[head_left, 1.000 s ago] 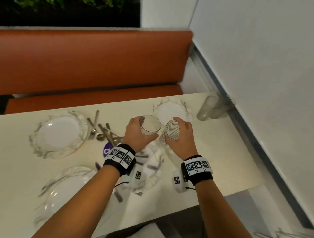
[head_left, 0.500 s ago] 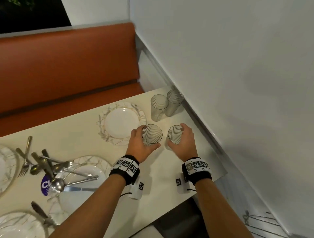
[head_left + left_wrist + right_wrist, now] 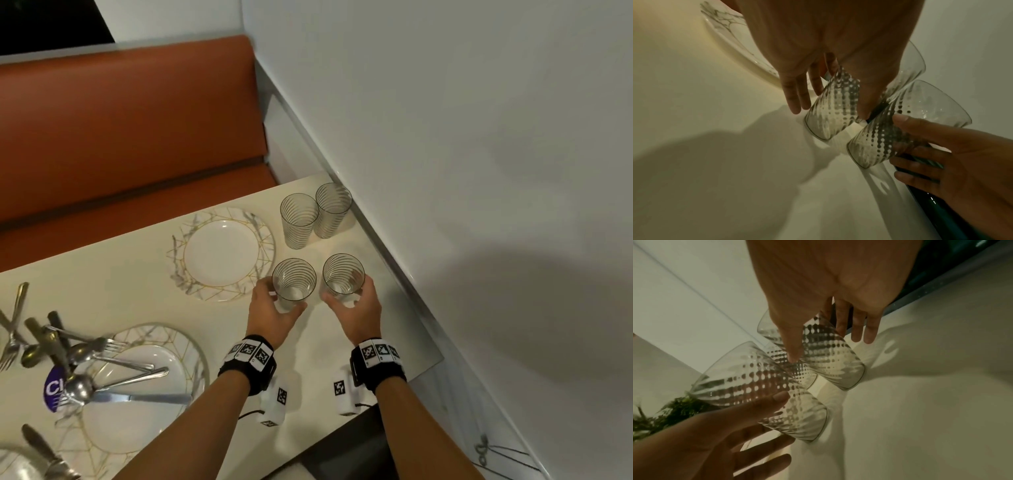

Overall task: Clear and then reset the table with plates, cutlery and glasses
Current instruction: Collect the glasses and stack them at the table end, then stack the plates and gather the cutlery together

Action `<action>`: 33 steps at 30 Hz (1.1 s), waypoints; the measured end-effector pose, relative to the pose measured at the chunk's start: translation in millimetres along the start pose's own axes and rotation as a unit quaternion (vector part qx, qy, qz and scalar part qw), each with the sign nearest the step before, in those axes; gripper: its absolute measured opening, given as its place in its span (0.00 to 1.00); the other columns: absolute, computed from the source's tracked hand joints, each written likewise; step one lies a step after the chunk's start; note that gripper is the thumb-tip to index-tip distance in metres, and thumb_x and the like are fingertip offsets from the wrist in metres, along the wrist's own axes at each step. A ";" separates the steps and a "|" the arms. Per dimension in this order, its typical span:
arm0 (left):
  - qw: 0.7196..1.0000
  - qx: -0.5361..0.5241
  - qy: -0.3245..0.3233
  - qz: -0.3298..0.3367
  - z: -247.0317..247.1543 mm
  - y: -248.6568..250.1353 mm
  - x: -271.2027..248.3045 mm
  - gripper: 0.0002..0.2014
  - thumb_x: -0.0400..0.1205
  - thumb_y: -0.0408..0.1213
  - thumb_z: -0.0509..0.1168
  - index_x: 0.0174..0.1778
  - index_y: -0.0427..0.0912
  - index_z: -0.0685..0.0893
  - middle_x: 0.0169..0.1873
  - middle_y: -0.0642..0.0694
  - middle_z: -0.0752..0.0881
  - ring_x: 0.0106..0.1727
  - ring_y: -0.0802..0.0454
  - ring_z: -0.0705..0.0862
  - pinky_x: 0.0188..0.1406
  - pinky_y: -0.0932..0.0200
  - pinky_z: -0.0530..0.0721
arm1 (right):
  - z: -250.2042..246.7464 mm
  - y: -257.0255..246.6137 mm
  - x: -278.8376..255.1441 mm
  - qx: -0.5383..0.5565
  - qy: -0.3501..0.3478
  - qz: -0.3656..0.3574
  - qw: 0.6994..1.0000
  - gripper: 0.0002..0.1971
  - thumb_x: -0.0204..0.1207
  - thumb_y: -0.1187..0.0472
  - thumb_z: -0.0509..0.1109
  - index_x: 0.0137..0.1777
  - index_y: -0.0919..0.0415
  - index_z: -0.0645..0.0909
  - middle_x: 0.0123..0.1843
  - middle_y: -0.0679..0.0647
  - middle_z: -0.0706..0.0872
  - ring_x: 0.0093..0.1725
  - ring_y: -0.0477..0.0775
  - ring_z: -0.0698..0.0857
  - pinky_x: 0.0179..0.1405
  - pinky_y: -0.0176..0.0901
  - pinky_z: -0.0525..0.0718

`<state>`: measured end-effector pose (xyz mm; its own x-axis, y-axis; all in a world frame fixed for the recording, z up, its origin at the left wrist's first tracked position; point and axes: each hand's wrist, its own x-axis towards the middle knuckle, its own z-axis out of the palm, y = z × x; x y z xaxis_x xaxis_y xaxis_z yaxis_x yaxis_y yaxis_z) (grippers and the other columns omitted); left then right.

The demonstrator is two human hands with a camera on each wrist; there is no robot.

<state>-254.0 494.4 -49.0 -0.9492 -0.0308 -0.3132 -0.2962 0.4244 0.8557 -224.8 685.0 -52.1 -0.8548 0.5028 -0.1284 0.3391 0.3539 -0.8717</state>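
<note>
Two clear spiral-striped glasses stand upright side by side at the table's [image 3: 137, 301] right end. My left hand [image 3: 274, 308] cups the left glass [image 3: 294, 274], with the thumb touching it and the fingers straight beside it, as the left wrist view shows [image 3: 832, 113]. My right hand [image 3: 352, 308] does the same around the right glass [image 3: 343, 270], seen in the right wrist view [image 3: 830, 358] with the fingers straight. Two more glasses [image 3: 299, 219] [image 3: 333, 209] stand just beyond, by the wall.
A marbled, gold-lined plate [image 3: 263, 240] lies left of the glasses. A second plate [image 3: 191, 349] nearer me carries a pile of forks, spoons and knives [image 3: 75, 359]. An orange bench [image 3: 120, 137] runs behind the table, and a white wall [image 3: 445, 137] borders its right edge.
Both hands carried their glasses to the right end of the table and stood them down behind the two glasses there. The fingers have straightened.
</note>
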 end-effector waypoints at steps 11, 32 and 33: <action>0.998 0.062 -0.018 0.011 29.3 34.3 48.1 0.39 0.66 0.55 0.83 0.68 0.52 0.71 0.64 0.49 0.82 0.56 0.42 0.89 0.56 0.42 0.89 | -2.7 -5.4 68.2 -0.021 -0.001 -0.009 1.000 0.38 0.59 0.42 0.87 0.68 0.47 0.76 0.60 0.46 0.87 0.56 0.46 0.87 0.55 0.49 0.90; 0.993 0.086 -0.082 -0.009 -41.9 -0.6 27.2 0.16 0.82 0.41 0.75 0.64 0.43 0.82 0.56 0.46 0.89 0.52 0.50 0.88 0.53 0.57 0.87 | 37.3 -2.3 18.6 -0.061 -0.044 0.141 0.987 0.19 0.74 0.69 0.74 0.65 0.63 0.82 0.58 0.61 0.89 0.58 0.61 0.87 0.56 0.42 0.80; 0.994 0.083 -0.071 -0.009 -53.6 -6.5 22.6 0.13 0.83 0.40 0.73 0.62 0.44 0.84 0.53 0.47 0.90 0.49 0.52 0.89 0.48 0.61 0.86 | 45.3 -4.1 9.9 -0.066 -0.067 0.136 0.986 0.16 0.74 0.69 0.73 0.62 0.63 0.84 0.55 0.61 0.90 0.55 0.60 0.88 0.57 0.44 0.82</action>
<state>-279.3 442.5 -39.5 -0.9155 0.0831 -0.3937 -0.2806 0.5695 0.7726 -252.4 652.8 -71.2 -0.7659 0.4880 -0.4187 0.6042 0.3237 -0.7281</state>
